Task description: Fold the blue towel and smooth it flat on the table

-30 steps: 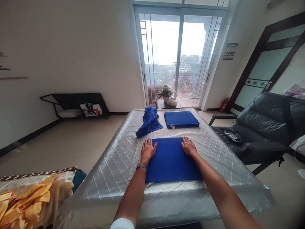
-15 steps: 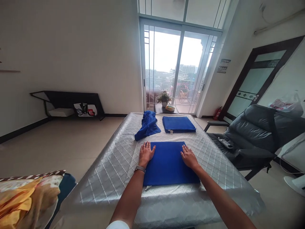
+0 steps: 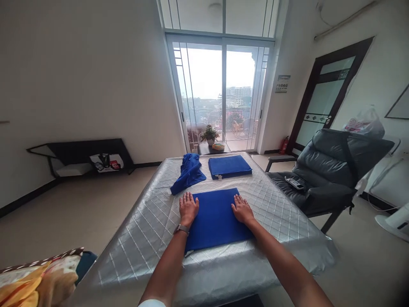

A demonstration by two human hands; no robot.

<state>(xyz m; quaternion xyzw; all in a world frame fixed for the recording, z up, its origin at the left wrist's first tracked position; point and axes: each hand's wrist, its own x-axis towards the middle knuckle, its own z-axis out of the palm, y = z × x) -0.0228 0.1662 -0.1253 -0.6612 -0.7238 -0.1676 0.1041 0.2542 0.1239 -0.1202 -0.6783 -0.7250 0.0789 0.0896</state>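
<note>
Both palms were hidden, turned down against the folded blue cloth [image 3: 217, 221], so how firmly they pressed could not be told. The left hand [image 3: 188, 209] lay flat over its left edge and the right hand [image 3: 243, 209] over its right edge, fingers extended, neither clenched nor grasping anything. The right forearm covered the cloth's near right corner; a pale scrap, too small to make out, poked from under the corner nearest the left wrist. The forearms ran out of view at the bottom, and a pile of fabric [image 3: 59, 277], well to the left of and nearer than the left hand, was cut off too. A dark shape below the desk [image 3: 140, 226] was mostly concealed.

Counted, there was one folded cloth between the two hands, one crumpled blue cloth [image 3: 188, 175] just beyond the left hand, and one blue stack [image 3: 230, 166] beyond the right hand, its layers too close to number, with one white tag [image 3: 219, 176] on its near side. One watch [image 3: 181, 229] circled the left wrist. Well to the right of the right hand stood one armchair [image 3: 332, 157], bearing one pale device [image 3: 295, 183] on its seat. Far beyond both hands was one potted plant [image 3: 209, 134].
</note>
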